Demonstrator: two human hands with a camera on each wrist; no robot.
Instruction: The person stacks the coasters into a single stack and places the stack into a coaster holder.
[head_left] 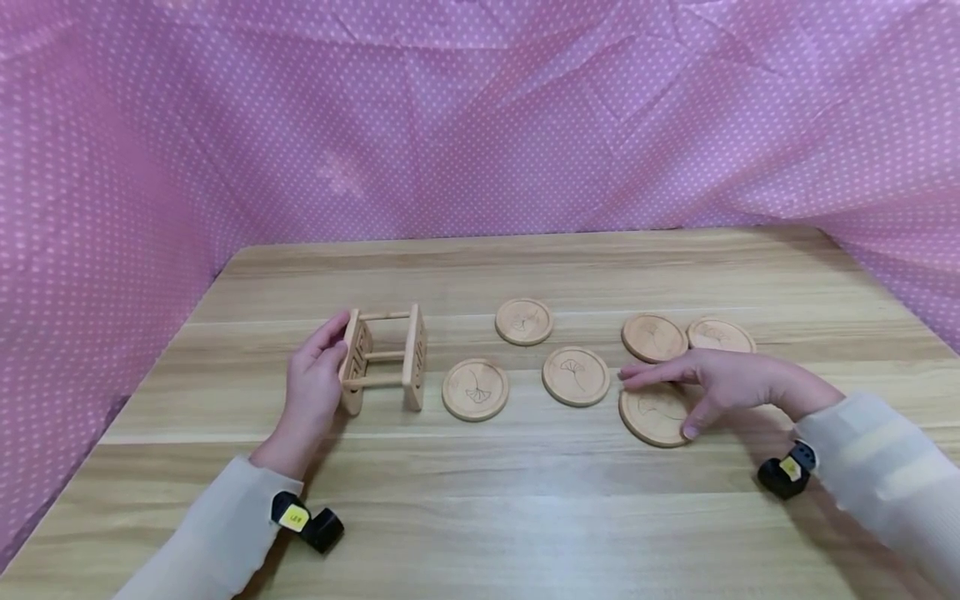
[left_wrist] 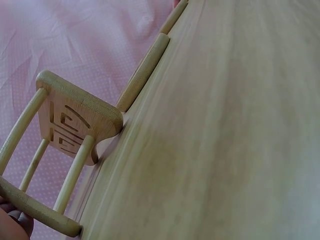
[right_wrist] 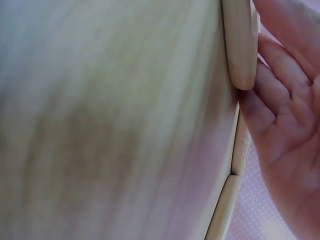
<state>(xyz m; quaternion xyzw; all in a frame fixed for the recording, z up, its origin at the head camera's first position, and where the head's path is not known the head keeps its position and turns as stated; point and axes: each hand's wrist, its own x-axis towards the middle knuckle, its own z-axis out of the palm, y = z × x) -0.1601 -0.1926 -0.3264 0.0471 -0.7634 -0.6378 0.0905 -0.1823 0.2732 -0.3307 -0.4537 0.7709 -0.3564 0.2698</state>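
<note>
My left hand holds a small wooden coaster rack by its left end panel, thumb on the near side. The rack has two end panels with cut-out patterns, joined by round bars; no coaster sits between them. In the left wrist view the rack stands on the table, with only fingertips showing at its lower left. My right hand spans a round wooden coaster lying flat, fingers extended over its far edge and thumb at its right rim. In the right wrist view the coaster shows edge-on beside the palm.
Two coasters touch behind my right hand, one on the left and one on the right. Three more lie mid-table: a far coaster, a near one and another. Pink dotted cloth hangs behind the wooden table.
</note>
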